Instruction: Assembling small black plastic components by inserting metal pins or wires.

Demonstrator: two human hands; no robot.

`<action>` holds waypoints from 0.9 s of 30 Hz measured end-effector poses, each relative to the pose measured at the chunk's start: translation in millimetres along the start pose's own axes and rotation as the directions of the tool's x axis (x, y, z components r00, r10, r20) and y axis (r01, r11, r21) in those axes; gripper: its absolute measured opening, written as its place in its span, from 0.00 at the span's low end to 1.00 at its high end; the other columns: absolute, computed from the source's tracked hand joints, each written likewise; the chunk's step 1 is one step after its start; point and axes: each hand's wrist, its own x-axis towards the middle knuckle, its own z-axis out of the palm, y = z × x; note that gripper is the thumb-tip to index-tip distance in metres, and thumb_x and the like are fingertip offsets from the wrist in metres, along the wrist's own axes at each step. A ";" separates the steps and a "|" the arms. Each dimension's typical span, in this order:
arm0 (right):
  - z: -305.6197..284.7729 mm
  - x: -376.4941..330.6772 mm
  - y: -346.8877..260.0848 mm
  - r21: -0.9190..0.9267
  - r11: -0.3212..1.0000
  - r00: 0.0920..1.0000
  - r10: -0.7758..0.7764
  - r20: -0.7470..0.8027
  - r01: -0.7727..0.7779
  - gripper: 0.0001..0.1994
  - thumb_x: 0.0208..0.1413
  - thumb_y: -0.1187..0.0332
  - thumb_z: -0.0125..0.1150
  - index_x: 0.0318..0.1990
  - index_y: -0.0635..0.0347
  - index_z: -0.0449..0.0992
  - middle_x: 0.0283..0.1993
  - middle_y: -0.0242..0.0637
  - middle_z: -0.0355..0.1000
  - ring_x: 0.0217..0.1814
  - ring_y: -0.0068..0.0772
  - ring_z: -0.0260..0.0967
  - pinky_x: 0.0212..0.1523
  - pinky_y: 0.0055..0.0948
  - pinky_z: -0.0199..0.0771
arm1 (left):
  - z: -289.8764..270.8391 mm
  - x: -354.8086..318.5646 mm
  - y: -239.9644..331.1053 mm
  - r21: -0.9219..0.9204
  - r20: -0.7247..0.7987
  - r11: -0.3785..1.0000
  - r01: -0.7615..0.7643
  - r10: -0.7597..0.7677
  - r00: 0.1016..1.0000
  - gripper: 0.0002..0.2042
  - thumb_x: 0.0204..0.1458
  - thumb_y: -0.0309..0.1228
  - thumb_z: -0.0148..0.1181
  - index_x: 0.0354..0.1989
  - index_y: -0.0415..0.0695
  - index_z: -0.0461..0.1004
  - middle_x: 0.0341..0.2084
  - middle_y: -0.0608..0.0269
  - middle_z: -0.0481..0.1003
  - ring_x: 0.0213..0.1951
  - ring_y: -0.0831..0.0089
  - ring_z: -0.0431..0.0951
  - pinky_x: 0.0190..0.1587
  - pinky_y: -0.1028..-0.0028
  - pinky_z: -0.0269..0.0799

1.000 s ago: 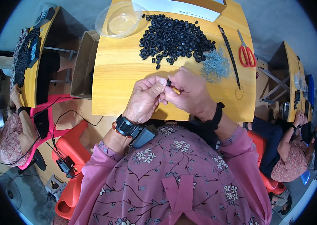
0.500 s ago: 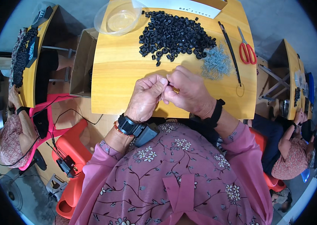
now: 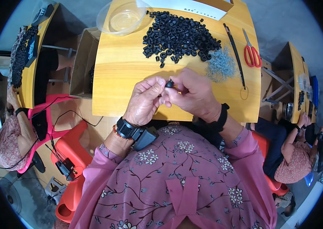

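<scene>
We have one small black piece (image 3: pixel 169 83) in hand, held up between the two hands just above the near part of the tabletop (image 3: pixel 123 76). The left hand (image 3: pixel 145 100) pinches it from one side with thumb and forefinger, and the right hand (image 3: pixel 197 93) has its fingers curled and closed on it from the other side, so we take both sets of fingers to be grasping the same piece. The fingertips cover much of it, and we cannot tell whether anything else is tucked between them. Judging by how things lie, we think the work on this single piece is under way rather than finished, since neither hand has let go of it. Beyond the hands, a wide pile of black pieces (image 3: pixel 180 36) lies loose on the tabletop, with a tangled heap of pale bits (image 3: pixel 221 65) touching its right edge, so a large share seems left to handle. From here we cannot sort finished pieces from unfinished ones within that pile, so we put no count on what is done. The clear tub (image 3: pixel 121 21) stands near the far left corner, and the black rod (image 3: pixel 234 53) and red-handled scissors (image 3: pixel 251 55) lie untouched on the right.
</scene>
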 end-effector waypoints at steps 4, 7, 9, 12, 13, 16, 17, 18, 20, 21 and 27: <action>2.5 -1.8 0.1 0.084 0.995 0.997 0.050 -0.051 -0.045 0.08 0.45 0.76 0.67 0.32 0.63 0.74 0.25 0.35 0.66 0.24 0.31 0.68 0.24 0.29 0.69 | 4.8 -3.4 4.3 0.016 0.024 1.000 -0.006 0.006 1.000 0.07 0.63 0.28 0.57 0.42 0.36 0.77 0.32 0.62 0.79 0.29 0.78 0.78 0.35 0.77 0.78; -0.1 -4.3 0.4 0.084 0.996 1.000 0.021 -0.019 -0.020 0.08 0.45 0.76 0.67 0.32 0.62 0.73 0.25 0.36 0.66 0.24 0.32 0.68 0.24 0.30 0.68 | -0.2 -2.6 -0.1 0.044 0.068 0.998 -0.034 0.031 0.997 0.06 0.62 0.26 0.59 0.43 0.36 0.77 0.32 0.60 0.79 0.30 0.77 0.78 0.35 0.77 0.78; -2.6 -6.2 -0.7 0.060 0.998 1.000 0.000 0.021 -0.002 0.08 0.46 0.75 0.67 0.33 0.62 0.73 0.25 0.36 0.66 0.24 0.33 0.68 0.25 0.31 0.68 | -2.1 -2.9 -1.7 0.054 0.091 0.998 -0.044 0.039 0.995 0.06 0.61 0.25 0.59 0.43 0.36 0.77 0.32 0.59 0.79 0.30 0.76 0.78 0.35 0.77 0.77; -6.3 -7.9 -0.8 0.006 0.999 0.997 -0.048 0.064 0.048 0.08 0.46 0.74 0.67 0.33 0.61 0.73 0.26 0.37 0.66 0.25 0.35 0.68 0.25 0.33 0.68 | 2.0 -7.1 -2.4 0.061 0.064 0.998 -0.026 0.022 0.998 0.06 0.61 0.25 0.59 0.42 0.35 0.77 0.31 0.59 0.79 0.30 0.75 0.79 0.35 0.77 0.77; -6.9 -7.8 -0.9 -0.013 0.998 0.995 -0.068 0.077 0.069 0.08 0.46 0.73 0.67 0.34 0.61 0.73 0.26 0.37 0.66 0.25 0.35 0.68 0.26 0.33 0.68 | 2.8 -7.4 -2.0 0.049 0.068 0.998 -0.028 0.024 0.997 0.06 0.61 0.25 0.59 0.42 0.35 0.77 0.31 0.59 0.79 0.30 0.75 0.79 0.35 0.77 0.77; -5.9 -6.8 -4.5 -0.025 0.997 0.995 -0.073 0.070 0.075 0.09 0.47 0.73 0.68 0.35 0.60 0.73 0.27 0.37 0.66 0.25 0.35 0.67 0.25 0.32 0.67 | 4.4 -7.9 -0.6 0.032 0.054 0.999 -0.028 0.026 0.998 0.05 0.61 0.24 0.59 0.41 0.35 0.77 0.30 0.60 0.79 0.31 0.76 0.79 0.35 0.78 0.77; -4.7 -7.2 -4.8 0.003 0.999 0.998 -0.041 0.055 0.041 0.10 0.47 0.73 0.68 0.35 0.60 0.74 0.27 0.37 0.66 0.26 0.34 0.67 0.25 0.32 0.67 | 5.2 -8.4 0.0 0.040 0.032 0.999 -0.024 0.022 0.999 0.05 0.61 0.24 0.59 0.41 0.35 0.77 0.30 0.60 0.79 0.31 0.76 0.79 0.35 0.78 0.78; -2.8 -8.7 -4.5 0.030 1.000 0.999 -0.008 0.041 0.007 0.10 0.47 0.73 0.69 0.36 0.61 0.75 0.27 0.36 0.66 0.26 0.33 0.68 0.26 0.32 0.68 | 6.1 -8.4 0.8 0.048 0.010 0.999 -0.019 0.018 1.000 0.05 0.62 0.24 0.58 0.41 0.35 0.77 0.30 0.61 0.79 0.31 0.76 0.79 0.35 0.78 0.78; -0.3 -11.4 -3.6 0.085 0.993 0.997 0.078 0.027 -0.080 0.10 0.48 0.73 0.70 0.37 0.62 0.76 0.27 0.35 0.67 0.27 0.30 0.68 0.26 0.30 0.68 | 9.8 -7.3 2.4 0.237 -0.028 0.969 -0.067 0.075 0.997 0.06 0.62 0.24 0.58 0.43 0.35 0.76 0.30 0.62 0.79 0.32 0.78 0.79 0.35 0.78 0.78; 0.7 -12.1 -3.2 0.113 0.985 0.991 0.129 0.027 -0.131 0.10 0.49 0.73 0.70 0.38 0.62 0.77 0.27 0.33 0.68 0.27 0.28 0.69 0.26 0.29 0.68 | 11.9 -7.0 3.8 0.330 -0.042 0.940 -0.086 0.106 0.994 0.06 0.62 0.24 0.57 0.44 0.35 0.75 0.30 0.62 0.79 0.32 0.78 0.79 0.34 0.78 0.79; 2.1 -13.5 -11.0 0.512 0.593 0.764 0.605 0.226 -0.621 0.10 0.56 0.68 0.67 0.37 0.68 0.78 0.26 0.30 0.72 0.19 0.18 0.70 0.17 0.18 0.67 | 7.3 -19.0 6.5 0.605 -0.007 0.752 -0.261 0.333 0.943 0.15 0.58 0.21 0.60 0.54 0.39 0.72 0.43 0.63 0.75 0.39 0.80 0.73 0.45 0.78 0.72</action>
